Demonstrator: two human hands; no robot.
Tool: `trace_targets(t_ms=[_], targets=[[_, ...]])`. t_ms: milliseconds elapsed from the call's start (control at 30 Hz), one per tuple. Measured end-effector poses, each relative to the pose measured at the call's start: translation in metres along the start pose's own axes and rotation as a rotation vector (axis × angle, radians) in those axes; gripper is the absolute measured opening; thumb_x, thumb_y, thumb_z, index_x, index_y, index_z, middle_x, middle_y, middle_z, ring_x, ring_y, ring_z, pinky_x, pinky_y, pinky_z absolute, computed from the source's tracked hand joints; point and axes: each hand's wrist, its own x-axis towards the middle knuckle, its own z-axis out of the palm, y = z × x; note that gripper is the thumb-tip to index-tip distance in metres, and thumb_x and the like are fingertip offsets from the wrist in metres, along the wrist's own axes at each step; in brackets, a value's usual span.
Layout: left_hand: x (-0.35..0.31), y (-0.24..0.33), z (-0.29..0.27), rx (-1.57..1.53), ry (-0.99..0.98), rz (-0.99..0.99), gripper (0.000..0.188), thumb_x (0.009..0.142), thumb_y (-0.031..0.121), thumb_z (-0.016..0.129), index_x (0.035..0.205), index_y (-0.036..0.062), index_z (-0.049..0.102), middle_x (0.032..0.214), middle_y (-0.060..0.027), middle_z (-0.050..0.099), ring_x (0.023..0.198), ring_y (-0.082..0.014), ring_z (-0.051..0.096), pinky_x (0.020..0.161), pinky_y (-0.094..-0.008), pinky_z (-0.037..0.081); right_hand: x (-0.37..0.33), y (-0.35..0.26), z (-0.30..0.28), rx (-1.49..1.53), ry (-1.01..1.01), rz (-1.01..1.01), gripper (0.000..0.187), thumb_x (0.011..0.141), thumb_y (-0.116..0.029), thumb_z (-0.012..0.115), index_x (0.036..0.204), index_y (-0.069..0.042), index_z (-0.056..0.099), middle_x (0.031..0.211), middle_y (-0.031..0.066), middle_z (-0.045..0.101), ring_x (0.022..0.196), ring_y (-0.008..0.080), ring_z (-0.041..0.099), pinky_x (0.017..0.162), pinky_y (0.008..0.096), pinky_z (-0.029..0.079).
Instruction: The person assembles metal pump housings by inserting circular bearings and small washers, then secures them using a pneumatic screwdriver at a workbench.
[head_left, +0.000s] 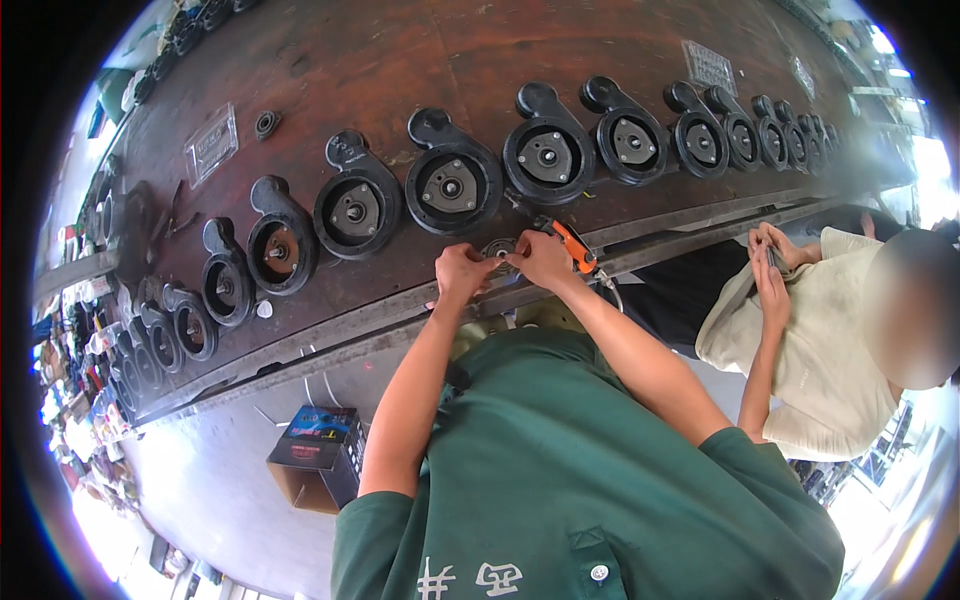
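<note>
At the bench's near edge, my left hand (464,273) and my right hand (545,259) meet with fingertips pinched together. Between them is a small round metal part (497,246) with a ring shape, partly covered by the fingers. Both hands grip it from opposite sides. Just right of my right hand lies an orange and black hand tool (574,246) with a hose at its end. Beyond my hands stands a row of black round housings (453,187), each with a smaller round lobe and a grey plate inside.
One housing (281,240) at left shows a brown plate. A loose round part (267,124) and a clear plastic plate (211,145) lie on the dark bench (330,60). Metal rails (330,325) edge it. A cardboard box (322,452) sits below; a person (800,330) stands right.
</note>
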Motion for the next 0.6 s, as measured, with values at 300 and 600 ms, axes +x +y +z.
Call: trace_targets(t_ms=[300, 600], targets=[[0.000, 0.020, 0.004, -0.080, 0.062, -0.234, 0.024, 0.078, 0.006, 0.085, 0.081, -0.0068, 0.065, 0.068, -0.0154, 0.070, 0.053, -0.0215, 0.068, 0.043, -0.0346, 0.054, -0.003, -0.022, -0.003, -0.117, -0.035, 0.148, 0.031, 0.079, -0.039, 0.081, 0.093, -0.012, 0.073, 0.093, 0.0083, 0.075, 0.093, 0.0308, 0.072, 0.078, 0.0440, 0.057], [0.010, 0.017, 0.011, 0.147, 0.122, -0.288, 0.019, 0.074, 0.017, 0.084, 0.078, 0.0015, 0.074, 0.068, -0.0111, 0.073, 0.056, -0.0245, 0.071, 0.061, -0.0335, 0.059, 0.003, -0.035, -0.006, -0.145, -0.065, 0.299, 0.026, 0.077, -0.037, 0.078, 0.094, -0.017, 0.076, 0.099, 0.0096, 0.076, 0.100, 0.0310, 0.072, 0.082, 0.0432, 0.058]])
